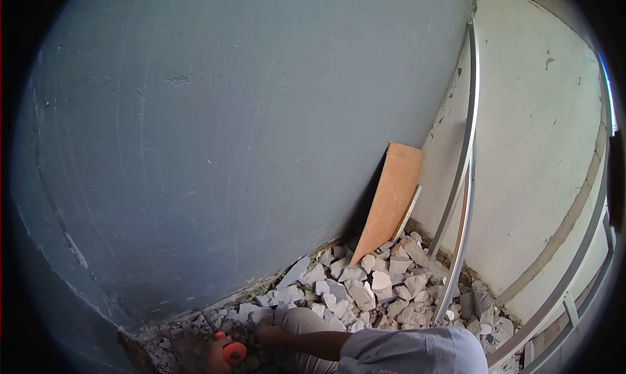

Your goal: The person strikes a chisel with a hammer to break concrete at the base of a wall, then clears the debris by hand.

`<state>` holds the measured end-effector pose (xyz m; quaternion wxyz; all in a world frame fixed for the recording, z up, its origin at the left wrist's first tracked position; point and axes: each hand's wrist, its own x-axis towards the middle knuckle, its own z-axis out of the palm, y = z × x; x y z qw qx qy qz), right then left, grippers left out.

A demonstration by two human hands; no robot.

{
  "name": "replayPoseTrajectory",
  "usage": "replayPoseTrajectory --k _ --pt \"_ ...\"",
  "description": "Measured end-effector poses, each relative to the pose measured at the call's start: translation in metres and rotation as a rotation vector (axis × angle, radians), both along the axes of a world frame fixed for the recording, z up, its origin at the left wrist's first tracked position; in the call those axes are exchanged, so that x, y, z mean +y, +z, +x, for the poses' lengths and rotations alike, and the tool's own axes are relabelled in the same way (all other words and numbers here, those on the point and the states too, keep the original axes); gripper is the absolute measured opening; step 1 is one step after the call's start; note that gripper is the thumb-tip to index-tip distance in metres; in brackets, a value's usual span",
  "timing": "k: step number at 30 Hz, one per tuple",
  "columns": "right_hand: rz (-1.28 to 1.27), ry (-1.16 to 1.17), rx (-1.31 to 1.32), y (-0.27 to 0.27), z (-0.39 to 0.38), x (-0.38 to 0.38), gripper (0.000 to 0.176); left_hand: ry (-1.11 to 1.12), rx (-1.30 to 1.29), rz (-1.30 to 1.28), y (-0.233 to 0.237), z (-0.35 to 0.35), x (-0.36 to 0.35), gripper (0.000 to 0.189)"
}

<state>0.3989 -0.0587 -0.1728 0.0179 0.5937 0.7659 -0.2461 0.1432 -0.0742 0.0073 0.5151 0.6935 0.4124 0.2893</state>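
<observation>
Orange-red hand tool (233, 353) sits low among the rubble (362, 296) near the grey wall's (195, 146) foot, my left hand (214, 359) apparently closed round it. My right hand's (266, 335) finger pose I cannot tell. Likely stiff, moderately heavy, it suits a grip behind the disc.

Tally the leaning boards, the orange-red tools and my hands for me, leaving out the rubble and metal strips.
Leaning boards: 2 (wide orange-brown board, narrow pale-edged board)
Orange-red tool: 1
Hands: 2 (left hand, right hand)
Total: 5
</observation>
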Motion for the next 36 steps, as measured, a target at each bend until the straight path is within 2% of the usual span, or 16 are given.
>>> replayPoseTrajectory --k 2,4,7,9,10,12,13,14,15,18,20,22,23,26,27,36 --pt "0.017 0.012 0.002 -0.005 -0.001 0.001 0.03 0.018 -0.014 -0.047 -0.014 -0.003 0.001 0.016" --pt "-0.034 0.001 -0.016 0.003 -0.004 0.001 0.032 0.051 -0.126 -0.069 -0.082 -0.003 0.013 0.013" --pt "-0.064 -0.009 -0.054 0.006 -0.007 0.006 0.038 0.385 -0.759 -0.978 -0.103 0.005 0.021 0.013" --pt "-0.086 0.02 -0.093 0.001 -0.007 0.009 0.04 0.422 -0.638 -0.98 -0.077 0.005 0.018 0.012" --pt "-0.101 0.048 -0.113 -0.001 -0.006 0.014 0.04 0.38 -0.647 -0.913 -0.103 0.004 0.02 0.014" --pt "-0.079 0.149 -0.151 0.0 -0.006 0.022 0.037 0.352 -0.705 -0.903 -0.097 0.005 0.018 0.016" --pt "0.01 0.111 -0.172 -0.023 -0.002 0.024 0.031 0.392 -0.706 -0.993 -0.102 0.008 0.02 0.017" --pt "0.004 0.143 -0.186 -0.029 0.001 0.028 0.031 0.475 -0.684 -1.002 -0.085 0.012 0.017 0.019" --pt "-0.093 0.035 -0.116 0.038 -0.021 0.026 0.025 0.525 -0.624 -0.966 -0.087 0.013 0.018 0.022" --pt "-0.037 0.09 -0.178 0.031 -0.026 0.034 0.032 0.608 -0.583 -0.924 -0.072 0.011 0.012 0.023" --pt "-0.05 -0.039 -0.197 0.021 -0.03 0.038 0.04 0.597 -0.525 -0.907 -0.08 0.008 0.01 0.02" --pt "0.016 -0.058 -0.194 0.021 -0.038 0.037 0.049 0.601 -0.574 -0.882 -0.078 0.002 0.004 0.019" --pt "-0.048 -0.082 -0.205 0.027 -0.041 0.037 0.052 0.596 -0.597 -0.871 -0.076 0.001 0.0 0.019" --pt "0.008 -0.084 -0.162 0.048 -0.051 0.031 0.051 0.665 -0.554 -0.873 -0.072 -0.006 -0.006 0.019" --pt "-0.1 -0.096 -0.138 0.056 -0.054 0.034 0.055 0.674 -0.523 -0.876 -0.071 -0.009 -0.007 0.02" --pt "-0.129 -0.094 -0.235 0.036 -0.055 0.035 0.059 0.801 -0.545 -0.915 -0.093 -0.033 -0.024 0.018"
